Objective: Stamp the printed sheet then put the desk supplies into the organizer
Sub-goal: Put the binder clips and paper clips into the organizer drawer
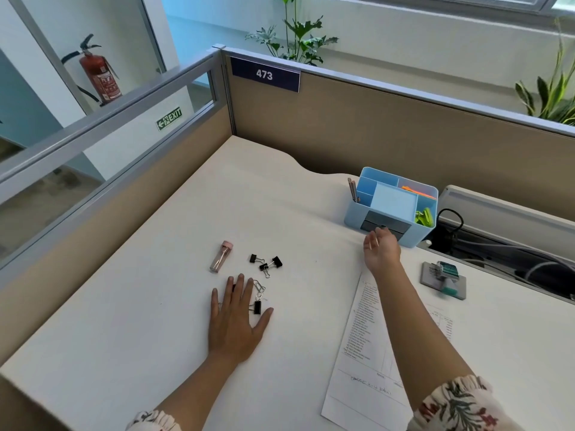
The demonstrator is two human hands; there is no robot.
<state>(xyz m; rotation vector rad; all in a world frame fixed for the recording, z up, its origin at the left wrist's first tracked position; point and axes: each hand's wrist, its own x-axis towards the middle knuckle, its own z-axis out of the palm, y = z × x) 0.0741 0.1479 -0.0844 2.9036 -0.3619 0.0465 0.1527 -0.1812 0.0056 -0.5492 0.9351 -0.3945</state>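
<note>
Floral-sleeved right hand [382, 251] reaches the light-blue plastic organizer [392, 206] upper right, fingers curled at its grey drawer, pinching nothing visible. Left hand [235, 321] lies spread over small black binder clips [266, 264] mid-frame: light, stiff, best pinched by their wire handles.

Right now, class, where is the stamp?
In the head view, the stamp rests on its grey pad at the desk's right side, right of the sheet, in front of the blue organizer.
</note>
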